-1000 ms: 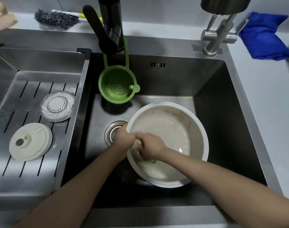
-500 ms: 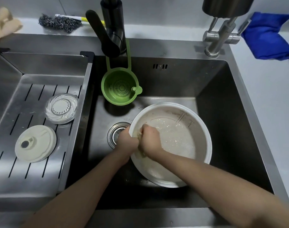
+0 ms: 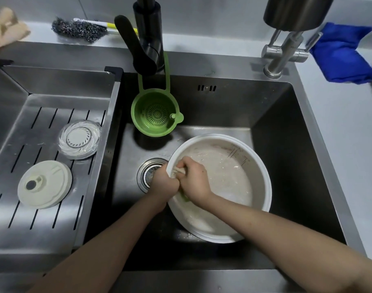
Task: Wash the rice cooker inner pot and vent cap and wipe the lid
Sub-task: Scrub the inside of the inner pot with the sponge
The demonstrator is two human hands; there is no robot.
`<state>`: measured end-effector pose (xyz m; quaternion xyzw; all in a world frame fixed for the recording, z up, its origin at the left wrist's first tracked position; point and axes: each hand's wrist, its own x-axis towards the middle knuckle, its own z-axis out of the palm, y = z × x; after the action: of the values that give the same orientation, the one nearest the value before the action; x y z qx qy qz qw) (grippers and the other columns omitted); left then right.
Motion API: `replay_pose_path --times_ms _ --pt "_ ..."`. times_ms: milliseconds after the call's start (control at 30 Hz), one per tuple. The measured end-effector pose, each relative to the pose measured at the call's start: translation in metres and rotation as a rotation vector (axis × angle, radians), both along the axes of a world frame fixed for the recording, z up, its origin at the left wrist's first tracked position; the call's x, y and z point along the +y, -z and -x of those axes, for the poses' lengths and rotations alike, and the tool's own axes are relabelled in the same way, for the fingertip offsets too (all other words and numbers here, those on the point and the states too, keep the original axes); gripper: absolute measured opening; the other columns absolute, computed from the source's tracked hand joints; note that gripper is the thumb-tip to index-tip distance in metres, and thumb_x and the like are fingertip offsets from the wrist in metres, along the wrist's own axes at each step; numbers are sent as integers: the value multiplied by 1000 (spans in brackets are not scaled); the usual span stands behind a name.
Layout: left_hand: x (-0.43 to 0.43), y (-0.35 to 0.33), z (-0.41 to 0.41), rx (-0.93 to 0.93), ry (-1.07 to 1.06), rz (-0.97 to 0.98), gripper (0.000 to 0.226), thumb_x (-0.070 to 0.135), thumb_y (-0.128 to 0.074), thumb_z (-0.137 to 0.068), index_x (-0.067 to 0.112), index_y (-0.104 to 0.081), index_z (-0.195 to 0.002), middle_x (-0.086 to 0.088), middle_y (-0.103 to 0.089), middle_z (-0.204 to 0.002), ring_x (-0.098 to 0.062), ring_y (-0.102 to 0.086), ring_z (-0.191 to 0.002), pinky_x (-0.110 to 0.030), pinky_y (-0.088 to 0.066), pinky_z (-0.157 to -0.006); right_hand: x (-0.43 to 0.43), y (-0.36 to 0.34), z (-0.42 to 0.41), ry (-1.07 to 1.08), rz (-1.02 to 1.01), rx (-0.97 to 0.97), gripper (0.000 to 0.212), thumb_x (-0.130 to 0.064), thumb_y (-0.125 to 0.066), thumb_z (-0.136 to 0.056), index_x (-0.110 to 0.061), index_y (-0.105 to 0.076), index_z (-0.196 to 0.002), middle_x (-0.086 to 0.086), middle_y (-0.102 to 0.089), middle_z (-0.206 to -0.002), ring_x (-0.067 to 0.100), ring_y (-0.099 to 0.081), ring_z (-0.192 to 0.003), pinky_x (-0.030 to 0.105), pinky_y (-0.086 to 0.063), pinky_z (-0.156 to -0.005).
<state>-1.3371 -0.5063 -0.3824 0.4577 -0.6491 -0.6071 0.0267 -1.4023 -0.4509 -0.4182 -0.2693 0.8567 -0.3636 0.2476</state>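
The white inner pot (image 3: 240,178) lies tilted in the dark sink basin (image 3: 286,144), its soapy inside facing me. My left hand (image 3: 164,185) grips the pot's left rim from outside. My right hand (image 3: 194,180) is inside the pot against the left wall, its fingers curled round a sponge (image 3: 178,171) whose green edge shows below the palm. On the slotted drain tray (image 3: 22,144) to the left lie two round vent cap parts: a clear one (image 3: 79,138) and a cream one (image 3: 45,184).
A green strainer basket (image 3: 156,115) hangs from the black faucet (image 3: 147,43) above the drain (image 3: 149,175). A steel faucet (image 3: 284,51) and a blue cloth (image 3: 341,53) are at the back right. A steel-wool brush (image 3: 79,28) lies on the back ledge.
My right hand has slid the sponge up the pot's left inner wall towards the rim. My left hand has stayed on the rim. The pot has barely shifted.
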Motion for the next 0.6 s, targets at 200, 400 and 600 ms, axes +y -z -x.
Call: replay_pose_path --times_ms 200,400,600 --pt "-1 -2 -1 -59 43 29 46 -20 -39 -74 -1 -57 -112 5 -50 -72 -12 -46 -68 -8 -39 -45 -15 16 54 926 88 -263 9 -7 -59 -86 -10 -56 -95 10 -63 -97 29 -60 -95 32 -45 -86" --pt "3 -9 2 -52 48 56 37 -15 -46 -80 0 -59 -111 5 -49 -71 -9 -44 -63 -11 -36 -41 0 21 11 3 -30 -3 8 -7 -54 -82 -5 -59 -87 15 -64 -86 30 -59 -82 33 -41 -72" --pt "-11 -3 2 -116 51 0 24 1 -53 -65 15 -56 -84 1 -52 -68 -21 -49 -73 -24 -40 -58 41 23 12 -833 -198 364 24 -18 -63 -68 -19 -60 -92 13 -54 -90 34 -54 -80 36 -43 -65"
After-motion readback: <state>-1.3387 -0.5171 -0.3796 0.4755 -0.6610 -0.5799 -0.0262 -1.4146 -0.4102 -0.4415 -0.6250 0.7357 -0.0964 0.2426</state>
